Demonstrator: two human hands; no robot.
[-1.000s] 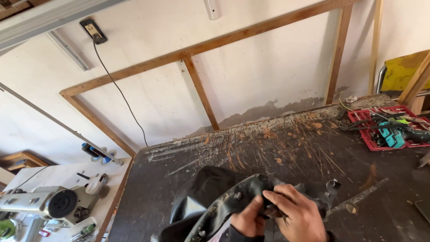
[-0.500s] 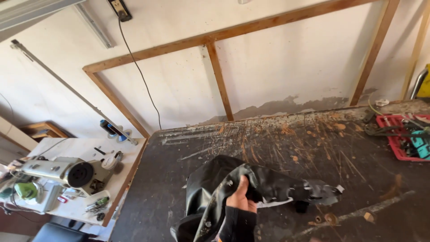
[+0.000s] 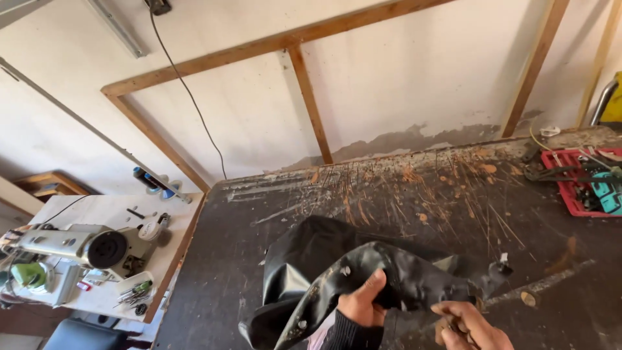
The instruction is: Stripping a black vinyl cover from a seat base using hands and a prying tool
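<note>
The left hand [image 3: 364,303] grips a fold of the black leather piece [image 3: 363,272], which lies on the dark bench [image 3: 402,201] near its front edge. The right hand [image 3: 470,324] holds something small, fingers curled; what it is cannot be seen.

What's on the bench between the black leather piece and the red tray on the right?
In the head view, nothing stands between the black leather piece and the red tray: only dark workbench top, scored and flecked with orange and pale marks.
</note>
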